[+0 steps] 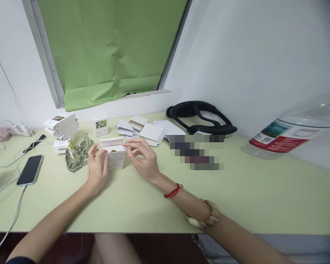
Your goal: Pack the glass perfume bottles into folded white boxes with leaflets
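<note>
I log the small white box (116, 158) upright on the green table (236, 190) with its top flap open, held between both hands: left hand (96, 169) clasping its left side, right hand (143, 160) pinching its top right edge, glass bottles (74, 159) just beside.

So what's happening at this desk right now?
A person at a pale green table holds a small white box upright between both hands. The left hand grips its side. The right hand has its fingertips at the open top flap, and a gold cap shows inside. Just left of the box stand glass perfume bottles, with a stack of white boxes behind them. Flat card pieces lie beyond the hands, and a phone lies plugged in at far left.
</note>
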Demonstrator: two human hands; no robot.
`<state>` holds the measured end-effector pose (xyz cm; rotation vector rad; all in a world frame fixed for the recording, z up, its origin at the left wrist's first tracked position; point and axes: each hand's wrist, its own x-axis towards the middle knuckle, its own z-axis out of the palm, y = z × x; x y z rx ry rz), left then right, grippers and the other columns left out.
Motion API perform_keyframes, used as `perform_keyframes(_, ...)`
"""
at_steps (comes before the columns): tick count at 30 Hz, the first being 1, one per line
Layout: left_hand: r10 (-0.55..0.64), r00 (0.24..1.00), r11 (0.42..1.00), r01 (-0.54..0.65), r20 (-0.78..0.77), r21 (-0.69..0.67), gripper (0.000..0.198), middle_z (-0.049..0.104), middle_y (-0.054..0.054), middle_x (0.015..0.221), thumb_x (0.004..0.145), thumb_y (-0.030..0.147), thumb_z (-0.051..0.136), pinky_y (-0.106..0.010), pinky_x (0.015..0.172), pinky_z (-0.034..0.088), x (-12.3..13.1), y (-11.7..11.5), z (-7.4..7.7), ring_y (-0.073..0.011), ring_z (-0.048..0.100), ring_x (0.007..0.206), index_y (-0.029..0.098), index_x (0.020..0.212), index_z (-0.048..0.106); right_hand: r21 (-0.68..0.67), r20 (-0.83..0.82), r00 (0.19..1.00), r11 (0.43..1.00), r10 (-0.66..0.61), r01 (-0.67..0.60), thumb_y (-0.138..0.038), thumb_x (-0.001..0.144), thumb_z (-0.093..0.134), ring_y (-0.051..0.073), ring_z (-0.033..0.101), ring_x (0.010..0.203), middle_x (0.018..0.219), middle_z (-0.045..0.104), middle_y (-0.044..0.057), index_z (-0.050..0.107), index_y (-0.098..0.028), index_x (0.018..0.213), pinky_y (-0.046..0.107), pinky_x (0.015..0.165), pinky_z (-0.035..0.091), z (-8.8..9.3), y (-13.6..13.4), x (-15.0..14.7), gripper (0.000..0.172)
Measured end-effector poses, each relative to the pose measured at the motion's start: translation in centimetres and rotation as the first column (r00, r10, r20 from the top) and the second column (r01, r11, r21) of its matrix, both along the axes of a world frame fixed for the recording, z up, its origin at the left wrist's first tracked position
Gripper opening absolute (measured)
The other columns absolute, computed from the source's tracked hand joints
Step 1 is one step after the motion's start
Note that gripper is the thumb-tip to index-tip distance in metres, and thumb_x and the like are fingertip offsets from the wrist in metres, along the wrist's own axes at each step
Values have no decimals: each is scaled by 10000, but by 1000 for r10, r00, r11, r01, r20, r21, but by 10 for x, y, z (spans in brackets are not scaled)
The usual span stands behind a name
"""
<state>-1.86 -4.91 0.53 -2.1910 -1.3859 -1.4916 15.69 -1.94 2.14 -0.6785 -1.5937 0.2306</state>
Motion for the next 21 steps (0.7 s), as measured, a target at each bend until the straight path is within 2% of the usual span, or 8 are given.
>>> perform_keyframes(4, 10, 998, 995, -4, -60, 101, 211, 396, -119, 1284, 977, 224, 394, -375, 938, 447, 1, 0, -2, -226, 455, 1220, 239, 1169, 480, -35, 53, 997, 998, 52, -50, -295, 914, 503, 140, 612, 617, 924, 673, 67, 687, -223, 901, 257, 464, 516, 1, -3, -1, 198)
perform_keyframes(7, 5, 993, 992, 10, -118, 127, 239, 476, -108, 1225, 969, 186, 395, -386, 949, 440, 0, 1, -2, -220, 473, 1167, 241, 1180, 495, -155, -33, 991, 979, 129, -133, -329, 897, 534, 99, 553, 463, 924, 689, 56, 637, -214, 982, 254, 438, 495, 0, -3, -1, 177)
perform_keyframes(9, -4, 989, 990, 24, -145, 137, 255, 531, -99, 1187, 962, 159, 392, -394, 966, 426, -2, 2, -1, -217, 481, 1132, 236, 1172, 515, -267, -152, 970, 936, 192, -228, -371, 876, 576, 89, 534, 425, 921, 689, 48, 571, -221, 1126, 239, 418, 478, 0, 0, 0, 292)
perform_keyframes(11, -13, 988, 989, 36, -157, 143, 270, 563, -96, 1173, 955, 142, 388, -396, 974, 419, -4, 4, 0, -220, 480, 1125, 230, 1163, 536, -366, -258, 932, 867, 254, -338, -422, 855, 607, 82, 516, 410, 924, 682, 41, 484, -234, 1264, 225, 399, 457, 1, 4, 1, 467)
perform_keyframes(13, -16, 985, 988, 41, -170, 149, 282, 578, -95, 1172, 951, 137, 387, -394, 973, 419, -7, 6, 0, -222, 479, 1132, 227, 1162, 551, -436, -318, 897, 793, 307, -426, -474, 839, 617, 71, 504, 412, 934, 664, 31, 453, -245, 1316, 213, 388, 440, 2, 8, 3, 554)
perform_keyframes(15, -13, 981, 987, 44, -192, 156, 293, 581, -94, 1179, 950, 137, 387, -393, 978, 419, -9, 8, -1, -222, 475, 1141, 228, 1169, 559, -477, -342, 874, 737, 346, -479, -522, 823, 619, 57, 490, 416, 937, 633, 20, 507, -240, 1277, 206, 382, 425, 4, 11, 5, 546)
perform_keyframes(17, -15, 978, 985, 50, -208, 165, 307, 582, -92, 1175, 949, 137, 385, -394, 987, 417, -12, 11, -2, -223, 467, 1152, 231, 1180, 564, -495, -339, 866, 713, 367, -496, -557, 810, 619, 46, 464, 412, 896, 605, 10, 591, -216, 1170, 204, 379, 403, 6, 12, 5, 496)
perform_keyframes(21, -46, 972, 986, 82, -232, 147, 354, 563, -98, 1175, 944, 125, 369, -410, 1008, 414, -15, 14, -6, -230, 456, 1188, 242, 1214, 567, -490, -313, 885, 739, 345, -461, -573, 788, 643, 39, 398, 402, 727, 547, -19, 665, -183, 934, 202, 380, 343, 5, 11, 3, 418)
